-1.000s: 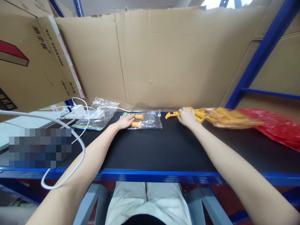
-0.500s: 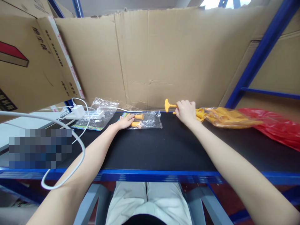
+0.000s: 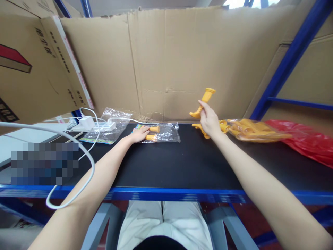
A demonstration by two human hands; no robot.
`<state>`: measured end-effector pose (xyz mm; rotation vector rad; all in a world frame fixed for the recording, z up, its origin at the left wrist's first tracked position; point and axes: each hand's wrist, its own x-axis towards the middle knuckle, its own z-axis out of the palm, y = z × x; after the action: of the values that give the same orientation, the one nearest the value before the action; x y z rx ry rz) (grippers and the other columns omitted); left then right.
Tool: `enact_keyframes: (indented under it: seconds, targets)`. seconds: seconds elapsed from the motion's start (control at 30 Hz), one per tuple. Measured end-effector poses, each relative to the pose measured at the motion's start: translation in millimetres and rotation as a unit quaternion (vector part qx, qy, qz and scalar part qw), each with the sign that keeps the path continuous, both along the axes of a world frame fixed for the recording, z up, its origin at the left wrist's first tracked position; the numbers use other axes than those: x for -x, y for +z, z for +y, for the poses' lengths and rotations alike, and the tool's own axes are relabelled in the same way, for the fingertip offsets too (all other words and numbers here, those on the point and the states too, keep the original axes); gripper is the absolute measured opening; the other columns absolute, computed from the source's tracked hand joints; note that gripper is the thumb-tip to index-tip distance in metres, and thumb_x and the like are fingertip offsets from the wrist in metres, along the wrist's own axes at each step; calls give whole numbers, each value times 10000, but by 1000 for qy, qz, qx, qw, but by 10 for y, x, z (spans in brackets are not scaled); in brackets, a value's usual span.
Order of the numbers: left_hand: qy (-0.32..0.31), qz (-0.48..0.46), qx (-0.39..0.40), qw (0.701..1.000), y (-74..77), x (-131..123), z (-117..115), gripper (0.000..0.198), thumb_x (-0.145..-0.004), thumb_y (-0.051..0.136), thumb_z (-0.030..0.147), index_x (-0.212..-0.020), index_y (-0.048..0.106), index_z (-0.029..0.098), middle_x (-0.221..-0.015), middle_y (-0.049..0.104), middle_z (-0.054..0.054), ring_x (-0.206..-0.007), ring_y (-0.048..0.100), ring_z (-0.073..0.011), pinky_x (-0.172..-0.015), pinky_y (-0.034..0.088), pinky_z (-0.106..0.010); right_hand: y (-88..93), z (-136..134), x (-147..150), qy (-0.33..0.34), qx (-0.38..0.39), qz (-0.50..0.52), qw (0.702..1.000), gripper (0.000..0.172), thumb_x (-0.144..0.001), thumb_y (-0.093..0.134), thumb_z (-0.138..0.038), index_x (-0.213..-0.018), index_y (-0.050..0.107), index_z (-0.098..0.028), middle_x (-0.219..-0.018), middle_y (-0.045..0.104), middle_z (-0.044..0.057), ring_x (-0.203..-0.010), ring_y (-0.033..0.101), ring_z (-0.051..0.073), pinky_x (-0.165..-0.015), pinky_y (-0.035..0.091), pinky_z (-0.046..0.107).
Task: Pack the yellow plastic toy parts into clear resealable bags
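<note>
My left hand (image 3: 139, 134) lies flat on a clear plastic bag (image 3: 168, 132), fingers stretched out. Yellow plastic pieces (image 3: 151, 137) with flared round ends show inside that bag, beside my fingertips. Raised above the table, my right hand (image 3: 210, 121) pinches a yellow plastic piece (image 3: 207, 95). This piece has a wide round end at the top and a curved end pointing down and left. Below and behind my right hand, other loose yellow pieces (image 3: 223, 125) lie on the black tabletop, partly hidden by the hand.
A clear bag full of yellow pieces (image 3: 249, 130) and a red plastic bag (image 3: 307, 139) lie at the right. Another clear bag (image 3: 114, 118), a power strip (image 3: 104, 126) and a looping white cable (image 3: 91, 166) are at the left. Cardboard (image 3: 182, 62) stands behind.
My right hand has turned the yellow piece from nearly level to steeply tilted, its round end now upward. My left hand stays on the bag.
</note>
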<state>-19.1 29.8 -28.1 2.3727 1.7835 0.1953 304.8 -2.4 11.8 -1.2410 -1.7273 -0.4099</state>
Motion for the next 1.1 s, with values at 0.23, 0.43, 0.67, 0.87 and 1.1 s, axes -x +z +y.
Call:
enact_keyframes:
  seconds: [0.23,0.43,0.67,0.87,1.1]
  targets:
    - [-4,1,-2,1000,6,-1,-1,544,-912,140,419,-1420,260,268,-1508,188,-16,-1386,143,-243,-1055,54,-605,15,-53,95,-42,-8,51,998,518,-898,336,-318,-1399,275,-199,-1298,446,146,-973,555,234,-851,443,407]
    - [-3,0,-2,1000,1,-3,-1,544,-909,139,426,-1419,262,281,-1507,193,-11,-1386,146,-246,-1058,56,-600,21,-30,81,-35,4,68,997,406,-894,327,-334,-1268,389,-188,-1170,537,123,-867,584,206,-820,443,377]
    - [-9,-1,3,1000,14,-6,-2,537,-902,155,435,-1405,289,303,-1504,207,-4,-1384,151,-252,-1059,58,-595,-41,65,71,-46,55,41,997,292,-787,445,-193,-1077,450,-229,-945,669,46,-942,596,225,-1012,223,508]
    - [-22,-15,9,1000,80,-36,-78,524,-895,212,422,-1388,328,292,-1481,277,-6,-1372,195,-247,-1068,35,-583,-139,69,98,-17,170,-150,974,146,-763,502,-214,-870,598,-241,-875,684,18,-892,599,229,-1003,122,588]
    - [-60,-15,-37,997,92,-122,-124,548,-893,202,467,-1351,410,248,-1410,411,-49,-1317,306,-268,-1077,135,-529,-208,42,198,34,257,-194,946,161,-770,540,-252,-876,661,-247,-882,702,15,-849,606,214,-889,313,442]
